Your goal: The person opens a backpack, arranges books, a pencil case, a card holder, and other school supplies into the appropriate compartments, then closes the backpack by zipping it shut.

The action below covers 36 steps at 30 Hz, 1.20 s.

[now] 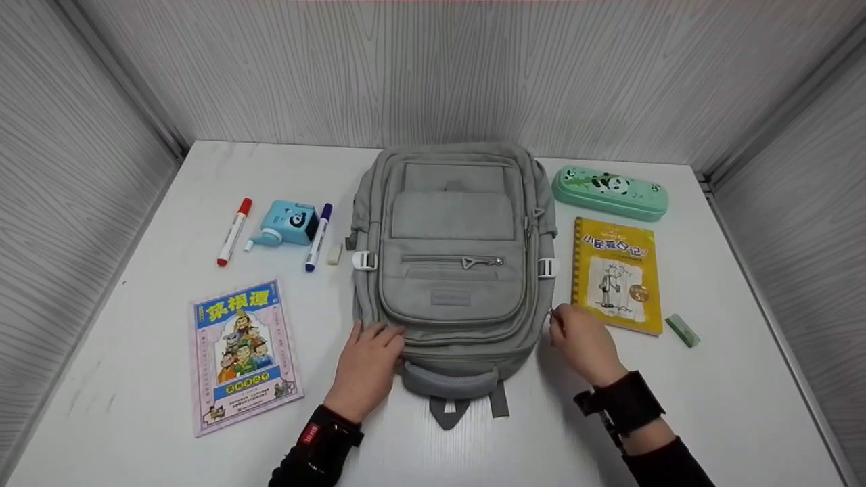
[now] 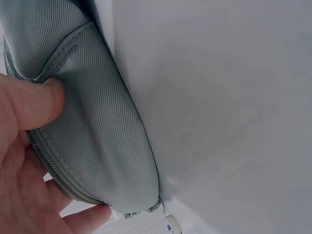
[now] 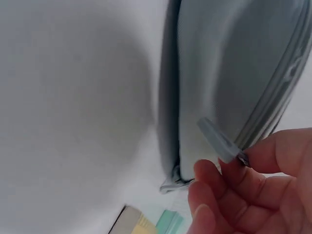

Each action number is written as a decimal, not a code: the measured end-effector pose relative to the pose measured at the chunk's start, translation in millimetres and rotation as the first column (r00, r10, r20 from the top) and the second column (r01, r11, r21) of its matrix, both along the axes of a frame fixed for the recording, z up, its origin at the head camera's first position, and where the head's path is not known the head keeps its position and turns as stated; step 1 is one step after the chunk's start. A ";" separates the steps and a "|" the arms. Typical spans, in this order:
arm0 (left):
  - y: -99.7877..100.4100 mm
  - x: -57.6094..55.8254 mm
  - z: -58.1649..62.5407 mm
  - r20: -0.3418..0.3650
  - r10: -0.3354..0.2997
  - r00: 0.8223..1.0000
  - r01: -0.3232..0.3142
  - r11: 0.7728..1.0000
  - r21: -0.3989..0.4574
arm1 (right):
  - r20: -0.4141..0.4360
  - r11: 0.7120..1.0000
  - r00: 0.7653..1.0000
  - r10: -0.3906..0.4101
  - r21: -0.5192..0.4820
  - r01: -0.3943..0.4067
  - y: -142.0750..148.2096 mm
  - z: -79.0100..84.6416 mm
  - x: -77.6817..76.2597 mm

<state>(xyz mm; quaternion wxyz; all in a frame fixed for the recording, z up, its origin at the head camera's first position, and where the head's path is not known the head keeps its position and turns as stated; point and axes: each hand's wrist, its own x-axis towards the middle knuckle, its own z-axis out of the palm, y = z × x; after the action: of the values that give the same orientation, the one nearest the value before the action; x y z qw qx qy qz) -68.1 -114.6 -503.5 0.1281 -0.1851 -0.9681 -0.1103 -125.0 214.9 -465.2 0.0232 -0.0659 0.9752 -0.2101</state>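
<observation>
A grey backpack (image 1: 452, 215) lies front side up on the table, its carry handle (image 1: 450, 381) towards me. My left hand (image 1: 365, 368) holds the bag's near left corner. In the left wrist view its thumb (image 2: 41, 102) presses the ribbed side fabric, while the other fingers lie along the zipper (image 2: 58, 178). At the near right side, my right hand (image 1: 587, 343) pinches a zipper pull (image 3: 218, 139) between thumb and index finger. The grey tab sticks out from the fingertips, close beside the bag's zipper edge.
Left of the bag are a pink comic book (image 1: 247, 358), red marker (image 1: 234, 232), purple marker (image 1: 318, 238), blue crank pencil sharpener (image 1: 287, 222) and white eraser (image 1: 335, 254). To its right lie a green pencil case (image 1: 610, 194), yellow book (image 1: 617, 274) and green eraser (image 1: 682, 330). Panels enclose the table.
</observation>
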 end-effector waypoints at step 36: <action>1.6 0.2 -0.1 -0.013 -0.016 1.000 0.016 1.000 0.006 | -0.352 0.924 0.864 0.360 0.264 -0.277 -139.4 8.7 86.1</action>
<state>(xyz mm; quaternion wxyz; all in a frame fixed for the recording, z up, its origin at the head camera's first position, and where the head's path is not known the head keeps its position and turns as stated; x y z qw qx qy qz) -67.9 -113.0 -503.6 0.1339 -0.1930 -0.9654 -0.1133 -38.9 75.5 -456.5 -0.1323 -0.2648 0.9514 -0.0844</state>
